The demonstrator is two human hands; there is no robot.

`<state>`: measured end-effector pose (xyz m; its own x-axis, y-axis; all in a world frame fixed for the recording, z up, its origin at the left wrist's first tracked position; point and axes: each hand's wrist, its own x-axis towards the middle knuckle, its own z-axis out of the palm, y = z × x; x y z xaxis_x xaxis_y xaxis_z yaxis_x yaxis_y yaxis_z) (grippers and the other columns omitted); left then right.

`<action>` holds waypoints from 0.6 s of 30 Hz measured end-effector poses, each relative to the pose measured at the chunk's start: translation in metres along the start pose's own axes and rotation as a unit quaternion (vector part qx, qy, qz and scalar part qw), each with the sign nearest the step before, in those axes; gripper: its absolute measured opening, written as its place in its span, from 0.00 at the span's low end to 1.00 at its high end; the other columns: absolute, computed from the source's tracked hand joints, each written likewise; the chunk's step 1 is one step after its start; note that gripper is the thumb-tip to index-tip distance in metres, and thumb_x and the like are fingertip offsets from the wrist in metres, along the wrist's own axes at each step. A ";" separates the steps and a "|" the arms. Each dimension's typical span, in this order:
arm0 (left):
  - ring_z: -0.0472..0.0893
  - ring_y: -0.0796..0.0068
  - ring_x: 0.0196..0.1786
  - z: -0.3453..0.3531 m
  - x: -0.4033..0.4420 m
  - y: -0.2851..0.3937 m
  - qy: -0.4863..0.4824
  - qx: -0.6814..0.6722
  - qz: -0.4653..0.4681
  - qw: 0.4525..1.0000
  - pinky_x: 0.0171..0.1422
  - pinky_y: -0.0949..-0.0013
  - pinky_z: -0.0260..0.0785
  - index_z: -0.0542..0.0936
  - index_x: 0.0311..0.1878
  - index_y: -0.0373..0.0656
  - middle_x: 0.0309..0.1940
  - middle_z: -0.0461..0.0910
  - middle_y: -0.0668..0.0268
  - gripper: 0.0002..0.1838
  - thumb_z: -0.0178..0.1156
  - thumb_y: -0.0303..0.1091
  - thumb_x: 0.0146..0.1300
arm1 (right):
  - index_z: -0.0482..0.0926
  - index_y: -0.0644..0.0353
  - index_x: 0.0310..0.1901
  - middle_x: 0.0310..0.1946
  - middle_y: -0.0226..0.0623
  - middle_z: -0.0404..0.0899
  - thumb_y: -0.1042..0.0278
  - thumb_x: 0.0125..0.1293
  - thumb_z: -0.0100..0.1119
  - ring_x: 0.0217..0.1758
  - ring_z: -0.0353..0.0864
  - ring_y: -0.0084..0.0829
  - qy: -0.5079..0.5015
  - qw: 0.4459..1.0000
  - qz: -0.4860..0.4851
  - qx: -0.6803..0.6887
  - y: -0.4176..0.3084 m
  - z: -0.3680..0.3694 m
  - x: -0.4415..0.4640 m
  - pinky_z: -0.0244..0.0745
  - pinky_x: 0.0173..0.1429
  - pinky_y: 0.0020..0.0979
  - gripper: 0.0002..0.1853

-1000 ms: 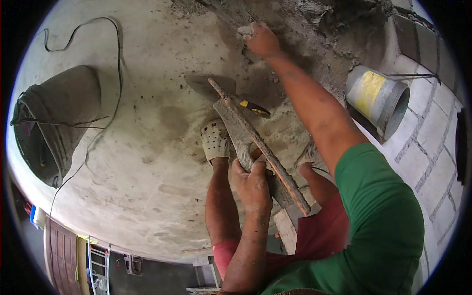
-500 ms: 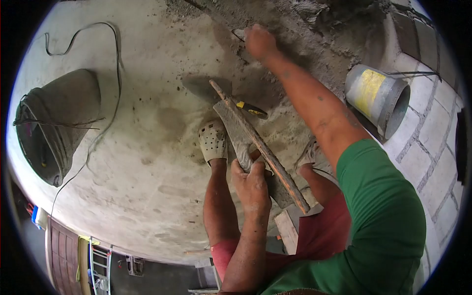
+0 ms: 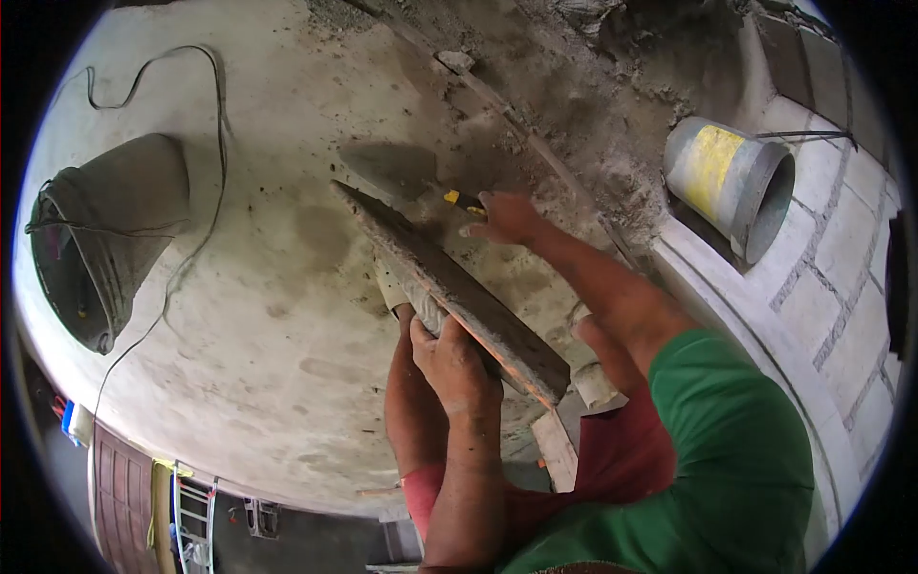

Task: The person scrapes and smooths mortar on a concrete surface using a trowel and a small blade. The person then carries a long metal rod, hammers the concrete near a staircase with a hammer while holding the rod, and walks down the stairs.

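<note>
My left hand (image 3: 454, 368) grips a plasterer's hawk (image 3: 469, 301) from its underside. The hawk is tilted nearly edge-on, its long rim crusted with mortar and one broad face turned to the right. Beyond it, a trowel (image 3: 387, 169) with a grey blade and a yellow-and-black handle lies on the floor. My right hand (image 3: 507, 218) is at the rear of that handle, thumb held apart from it and fingers partly over it. Whether the fingers press on the handle is hard to see. A long thin strip (image 3: 559, 167) lies on the rubble past my right hand.
On the left a dark bucket (image 3: 158, 182) lies tipped over beside a black cable (image 3: 225, 124). A grey bucket with a yellow label (image 3: 717, 172) lies on its side by the block wall (image 3: 813, 249). Loose rubble (image 3: 612, 96) covers the upper right. A ladder (image 3: 194, 517) stands at lower left.
My right hand has left the long strip and come back toward me to the trowel handle. My left hand has turned the hawk, so its right face shows more. The trowel stays on the floor.
</note>
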<state>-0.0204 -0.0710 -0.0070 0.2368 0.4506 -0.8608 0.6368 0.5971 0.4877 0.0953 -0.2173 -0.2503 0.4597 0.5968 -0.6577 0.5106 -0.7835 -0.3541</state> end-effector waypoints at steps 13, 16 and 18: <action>0.82 0.70 0.36 0.016 -0.007 -0.002 0.011 -0.216 -0.049 0.975 0.42 0.68 0.77 0.72 0.54 0.31 0.39 0.79 0.60 0.18 0.59 0.24 0.61 | 0.75 0.69 0.57 0.42 0.57 0.83 0.47 0.68 0.63 0.46 0.85 0.48 0.144 0.973 0.026 0.178 0.017 -0.081 -0.055 0.78 0.48 0.44 0.30; 0.82 0.71 0.36 0.020 -0.009 -0.002 0.018 -0.244 -0.067 0.967 0.42 0.68 0.77 0.72 0.53 0.31 0.39 0.79 0.60 0.18 0.59 0.24 0.61 | 0.70 0.73 0.65 0.52 0.65 0.79 0.46 0.70 0.60 0.54 0.82 0.55 0.001 0.963 0.101 0.250 0.023 -0.146 -0.012 0.78 0.53 0.47 0.36; 0.82 0.71 0.36 0.023 -0.011 0.002 0.025 -0.268 -0.090 0.959 0.42 0.68 0.77 0.72 0.53 0.31 0.39 0.79 0.61 0.17 0.59 0.24 0.60 | 0.68 0.75 0.65 0.43 0.57 0.81 0.46 0.72 0.59 0.43 0.83 0.55 0.271 0.958 -0.025 0.088 0.044 -0.131 0.010 0.80 0.45 0.50 0.37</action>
<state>-0.0051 -0.0903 0.0004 0.1136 0.3312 -0.9367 0.1919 0.9177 0.3478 0.2172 -0.2231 -0.1857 0.7724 0.5987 -0.2119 0.4326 -0.7403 -0.5146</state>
